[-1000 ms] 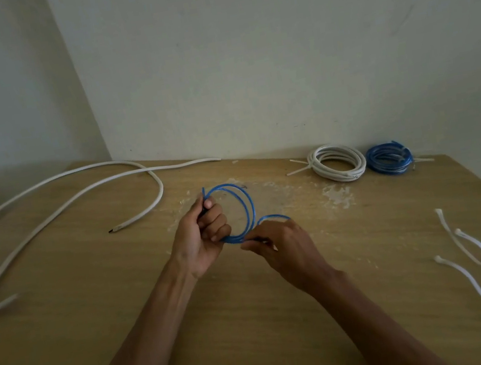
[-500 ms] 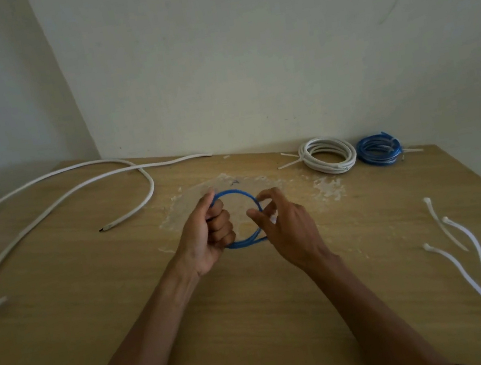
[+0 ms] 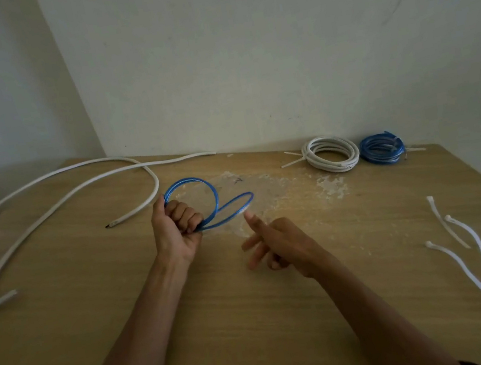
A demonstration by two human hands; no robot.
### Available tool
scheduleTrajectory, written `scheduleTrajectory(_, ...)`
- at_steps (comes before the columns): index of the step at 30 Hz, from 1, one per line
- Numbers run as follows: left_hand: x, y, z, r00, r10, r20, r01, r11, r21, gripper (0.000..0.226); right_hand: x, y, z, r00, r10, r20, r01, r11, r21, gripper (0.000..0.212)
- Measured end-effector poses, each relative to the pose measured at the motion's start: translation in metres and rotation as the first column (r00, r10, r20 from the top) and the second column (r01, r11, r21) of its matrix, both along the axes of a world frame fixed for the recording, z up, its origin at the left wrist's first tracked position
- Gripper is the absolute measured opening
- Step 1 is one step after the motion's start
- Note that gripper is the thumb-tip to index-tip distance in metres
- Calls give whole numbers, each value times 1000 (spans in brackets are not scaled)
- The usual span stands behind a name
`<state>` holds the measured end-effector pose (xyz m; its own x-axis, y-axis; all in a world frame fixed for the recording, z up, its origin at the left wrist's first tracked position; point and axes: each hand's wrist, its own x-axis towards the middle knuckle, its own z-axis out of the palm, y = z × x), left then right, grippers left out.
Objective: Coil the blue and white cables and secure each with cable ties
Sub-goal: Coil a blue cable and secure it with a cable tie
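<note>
While left hand (image 3: 176, 225) grips it, blue cable (image 3: 214, 194) forms two loose loops.

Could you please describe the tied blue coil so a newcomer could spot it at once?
On the wooden table, follow the far edge by the wall rightwards. Two tied coils lie side by side; the blue coil is the right one. Beside it is the white coil, and the other blue cable is gripped in the left hand.
</note>
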<state>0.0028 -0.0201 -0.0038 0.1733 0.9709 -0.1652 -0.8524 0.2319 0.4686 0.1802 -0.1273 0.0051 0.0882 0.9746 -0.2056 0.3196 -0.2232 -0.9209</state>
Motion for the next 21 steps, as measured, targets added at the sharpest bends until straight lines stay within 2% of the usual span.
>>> scheduleTrajectory(3, 6, -4, 0, 987, -160, -13, 160, 984, 73, 56, -3, 12, -6, 945, -147, -294, 164, 986, 32, 43)
scheduleTrajectory(5, 14, -8, 0, 966, -247, -83, 254, 963, 95, 57, 6, 19, -11, 817, -252, -519, 296, 955, 2, 24)
scheduleTrajectory(7, 21, -13, -1, 949, -270, -164, 288, 952, 103, 56, 18, 22, -13, 705, -337, -624, 432, 902, 2, 18)
scheduleTrajectory(8, 23, -14, -1, 944, -267, -194, 291, 950, 109, 55, 22, 23, -14, 705, -370, -605, 496, 867, 48, 21)
scheduleTrajectory(11, 28, -17, -3, 924, -270, -269, 315, 939, 136, 52, 24, 20, -15, 818, -470, -332, 571, 733, 370, 26)
scheduleTrajectory(13, 28, -18, -5, 907, -289, -307, 346, 926, 151, 52, 21, 18, -16, 867, -470, -166, 472, 664, 580, 23)
scheduleTrajectory(15, 24, -21, -4, 880, -339, -334, 405, 901, 155, 54, 21, 16, -18, 888, -459, 21, 308, 629, 714, 19)
scheduleTrajectory(18, 20, -27, -3, 818, -422, -392, 513, 842, 166, 62, 23, 19, -22, 832, -482, 273, 83, 596, 799, 24)
scheduleTrajectory(21, 23, -33, -2, 743, -493, -452, 622, 758, 196, 66, 19, 19, -26, 732, -526, 432, -82, 562, 823, 34)
